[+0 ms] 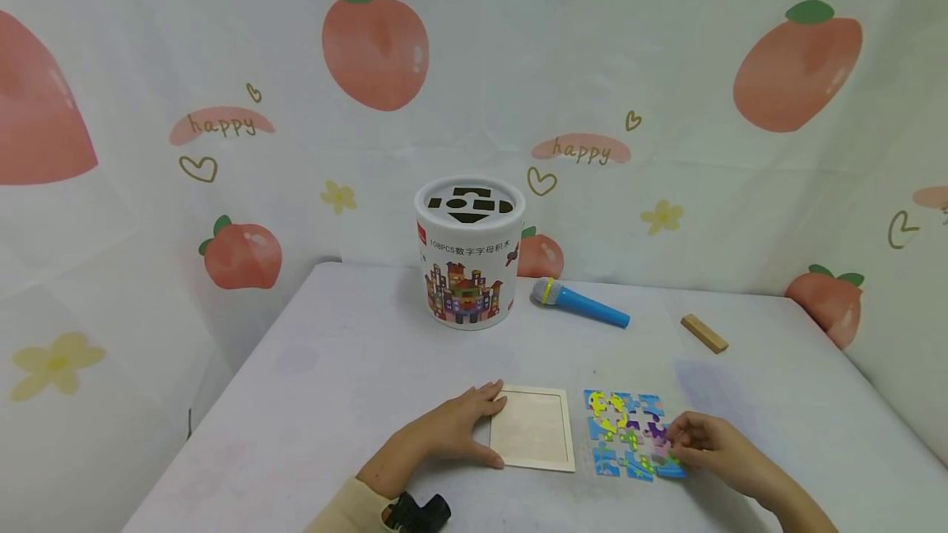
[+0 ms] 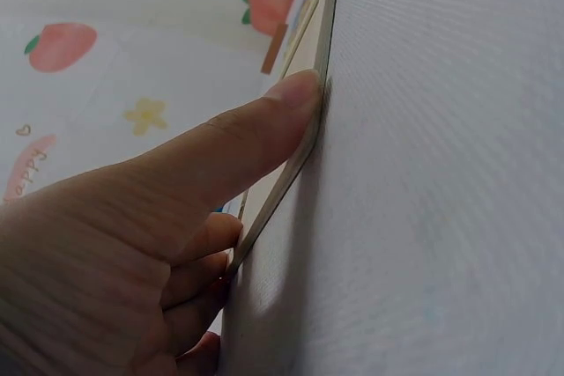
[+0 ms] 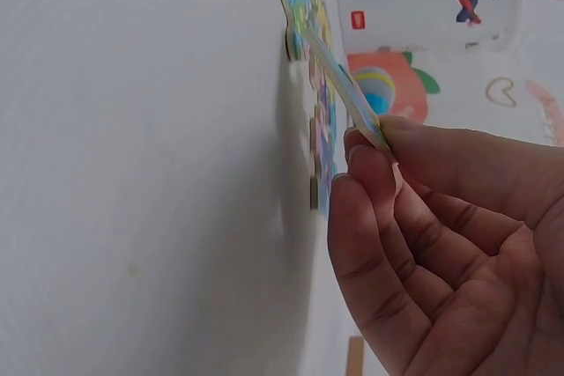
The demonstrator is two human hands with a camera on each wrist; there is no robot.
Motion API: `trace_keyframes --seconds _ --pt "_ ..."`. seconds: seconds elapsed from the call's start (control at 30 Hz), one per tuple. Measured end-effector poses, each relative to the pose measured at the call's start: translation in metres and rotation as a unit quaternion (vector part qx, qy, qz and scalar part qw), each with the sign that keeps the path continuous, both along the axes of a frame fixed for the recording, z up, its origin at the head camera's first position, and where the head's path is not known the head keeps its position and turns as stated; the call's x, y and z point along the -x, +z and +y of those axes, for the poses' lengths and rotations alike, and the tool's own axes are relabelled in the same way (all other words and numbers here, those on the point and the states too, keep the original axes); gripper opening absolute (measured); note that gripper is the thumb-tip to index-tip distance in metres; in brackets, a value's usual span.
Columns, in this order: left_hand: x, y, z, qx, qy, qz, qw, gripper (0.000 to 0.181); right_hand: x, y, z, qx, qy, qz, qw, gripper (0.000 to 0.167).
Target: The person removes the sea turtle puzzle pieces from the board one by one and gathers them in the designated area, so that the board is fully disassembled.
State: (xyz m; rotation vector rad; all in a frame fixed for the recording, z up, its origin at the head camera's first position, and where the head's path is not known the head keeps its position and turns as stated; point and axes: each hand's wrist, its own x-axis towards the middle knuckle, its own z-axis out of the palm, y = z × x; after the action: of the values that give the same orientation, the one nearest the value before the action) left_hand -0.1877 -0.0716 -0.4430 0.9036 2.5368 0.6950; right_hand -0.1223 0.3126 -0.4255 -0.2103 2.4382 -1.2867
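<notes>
My left hand (image 1: 465, 426) holds a pale wooden puzzle tray (image 1: 532, 430) by its left side, thumb at the front corner and fingers at the back one. The left wrist view shows the thumb (image 2: 273, 116) pressed on the tray's edge (image 2: 322, 103). To the tray's right lies a colourful jigsaw (image 1: 629, 434), its pieces joined with several gaps. My right hand (image 1: 711, 447), at the jigsaw's right side, pinches a puzzle piece (image 3: 352, 99) between thumb and fingers. That piece is tilted, above the table in the right wrist view, close to the jigsaw's corner.
A white block bucket (image 1: 471, 270) with shape holes in its lid stands at the back. A blue toy microphone (image 1: 585, 304) lies to its right, and a wooden block (image 1: 704, 333) farther right. The white table (image 1: 355, 385) meets a fruit-patterned curtain behind.
</notes>
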Motion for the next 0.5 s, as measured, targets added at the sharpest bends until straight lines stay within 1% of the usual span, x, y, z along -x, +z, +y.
trace_keyframes --seconds 0.17,0.33,0.5 --pt "-0.0001 0.0000 0.0001 -0.001 0.001 0.001 1.0000 0.089 -0.0006 -0.0001 0.0039 0.003 -0.001 -0.009 1.0000 0.028" --pt "0.0003 -0.0008 -0.0004 -0.002 0.001 0.003 1.0000 0.089 -0.0014 -0.0037 0.0076 0.014 -0.004 -0.022 0.9996 0.029" --pt "0.0001 -0.0006 -0.0005 -0.002 0.003 0.003 1.0000 0.090 -0.0008 -0.0072 0.0092 0.015 -0.007 -0.016 0.9997 0.030"
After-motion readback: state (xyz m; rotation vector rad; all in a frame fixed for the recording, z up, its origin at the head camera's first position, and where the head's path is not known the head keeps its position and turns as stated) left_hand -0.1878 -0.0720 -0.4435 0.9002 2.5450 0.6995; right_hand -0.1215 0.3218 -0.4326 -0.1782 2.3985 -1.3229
